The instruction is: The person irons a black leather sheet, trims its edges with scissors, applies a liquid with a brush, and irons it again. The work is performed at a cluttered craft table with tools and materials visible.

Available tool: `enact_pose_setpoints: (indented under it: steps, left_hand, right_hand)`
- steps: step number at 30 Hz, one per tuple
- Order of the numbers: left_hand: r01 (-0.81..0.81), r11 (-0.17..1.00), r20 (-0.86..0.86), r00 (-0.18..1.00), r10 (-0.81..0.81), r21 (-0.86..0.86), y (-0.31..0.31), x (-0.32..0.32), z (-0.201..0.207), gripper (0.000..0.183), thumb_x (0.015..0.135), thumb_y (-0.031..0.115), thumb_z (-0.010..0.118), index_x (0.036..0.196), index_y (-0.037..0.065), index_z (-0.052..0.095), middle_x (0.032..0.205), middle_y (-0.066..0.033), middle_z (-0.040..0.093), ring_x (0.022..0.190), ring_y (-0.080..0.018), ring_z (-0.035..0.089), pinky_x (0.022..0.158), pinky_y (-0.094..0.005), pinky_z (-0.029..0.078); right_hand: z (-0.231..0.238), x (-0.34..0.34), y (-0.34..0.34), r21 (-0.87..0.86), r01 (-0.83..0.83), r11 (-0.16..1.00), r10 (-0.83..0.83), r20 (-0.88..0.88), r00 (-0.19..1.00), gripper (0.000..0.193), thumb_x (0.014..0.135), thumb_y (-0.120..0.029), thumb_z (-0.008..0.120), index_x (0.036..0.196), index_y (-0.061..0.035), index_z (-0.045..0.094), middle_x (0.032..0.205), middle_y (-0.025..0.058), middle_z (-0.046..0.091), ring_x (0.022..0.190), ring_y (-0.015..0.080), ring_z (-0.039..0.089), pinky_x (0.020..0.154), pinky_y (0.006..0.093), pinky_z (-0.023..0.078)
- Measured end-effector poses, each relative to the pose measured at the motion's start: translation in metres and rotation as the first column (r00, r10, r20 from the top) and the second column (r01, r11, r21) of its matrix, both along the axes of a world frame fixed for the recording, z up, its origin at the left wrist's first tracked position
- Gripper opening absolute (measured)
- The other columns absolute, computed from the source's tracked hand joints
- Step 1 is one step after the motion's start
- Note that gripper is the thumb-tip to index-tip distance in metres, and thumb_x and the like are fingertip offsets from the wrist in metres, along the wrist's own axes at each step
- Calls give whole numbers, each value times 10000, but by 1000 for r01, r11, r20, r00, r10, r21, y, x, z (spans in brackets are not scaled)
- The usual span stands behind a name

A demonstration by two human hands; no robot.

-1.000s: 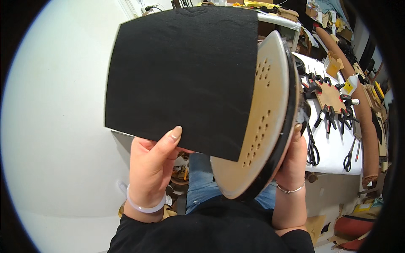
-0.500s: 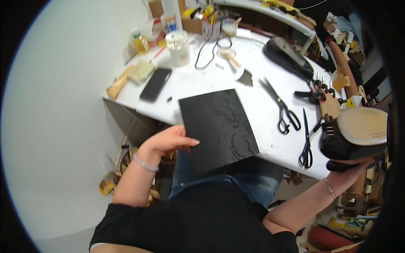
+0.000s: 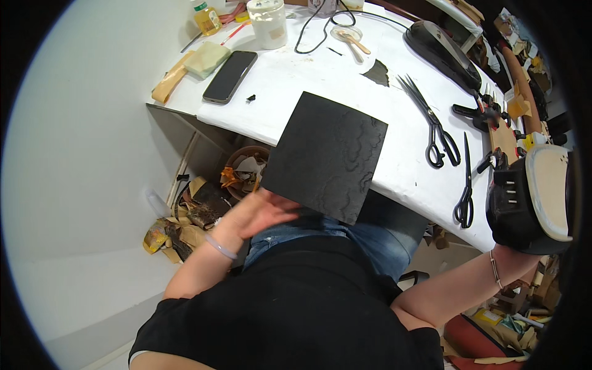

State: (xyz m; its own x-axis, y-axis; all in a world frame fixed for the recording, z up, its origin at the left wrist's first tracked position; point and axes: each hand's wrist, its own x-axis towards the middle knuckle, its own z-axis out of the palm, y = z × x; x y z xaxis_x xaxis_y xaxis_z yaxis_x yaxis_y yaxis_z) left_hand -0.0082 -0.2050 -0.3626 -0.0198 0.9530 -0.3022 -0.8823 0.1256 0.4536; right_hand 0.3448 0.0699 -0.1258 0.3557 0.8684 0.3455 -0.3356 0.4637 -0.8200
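Observation:
A black rectangular sheet (image 3: 327,157) with raised, cloud-like ridges lies over the table's near edge, its lower part jutting out above my lap. At its lower left corner is my left hand (image 3: 262,214), slightly smeared, fingers stretched out toward the underside and apart from one another. Some fingertips are hidden close to the sheet. Far right, my right hand (image 3: 515,258) holds a black cordless iron (image 3: 515,213) with its pale soleplate turned up and three metal contacts on its heel. The iron covers most of that hand's fingers.
Two black-handled scissors (image 3: 435,132) lie right of the sheet, near clamps (image 3: 475,114) and a corded black iron stand (image 3: 441,55). A phone (image 3: 230,77), sponge (image 3: 206,60), white jar (image 3: 267,24) and dark scrap (image 3: 377,73) occupy the table (image 3: 296,74). Below stands a bin (image 3: 246,155).
The sheet has turned clockwise and shifted up. My left hand has gone from gripping its left edge to lying open at its lower corner. The iron has tipped and moved slightly right.

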Motion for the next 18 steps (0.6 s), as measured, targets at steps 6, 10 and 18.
enact_pose_setpoints:
  steps: [6, 10, 18]
  left_hand:
    - [-23, 982, -222, 975, -19, -185, 44, 64, 55, 369, 1032, 201, 584, 1250, -96, 583, 1258, -183, 641, 1173, -286, 628, 1019, -439, 508]
    - [-190, 975, -396, 909, 132, -111, 49, 64, 85, 302, 1025, 199, 599, 1151, -72, 646, 1110, -136, 706, 994, -217, 690, 887, -392, 569]
    - [-470, 844, -574, 628, 526, 259, 63, 38, 192, 211, 1004, 132, 602, 1137, -25, 648, 1030, -98, 709, 810, -181, 705, 645, -342, 613]
  right_hand:
    - [-3, -9, -5, -62, -165, 984, 162, -52, 985, 602, 1012, -459, 549, 1419, -22, 467, 1351, 148, 591, 1164, 267, 623, 996, 394, 530]
    - [-4, -17, -20, -101, -261, 960, 252, -100, 963, 612, 1014, -474, 540, 1427, -30, 456, 1361, 149, 583, 1181, 267, 613, 1007, 402, 525]
    - [-3, -44, -51, -166, -496, 852, 456, -227, 860, 631, 1018, -503, 521, 1444, -46, 433, 1380, 150, 565, 1215, 268, 592, 1028, 418, 515]
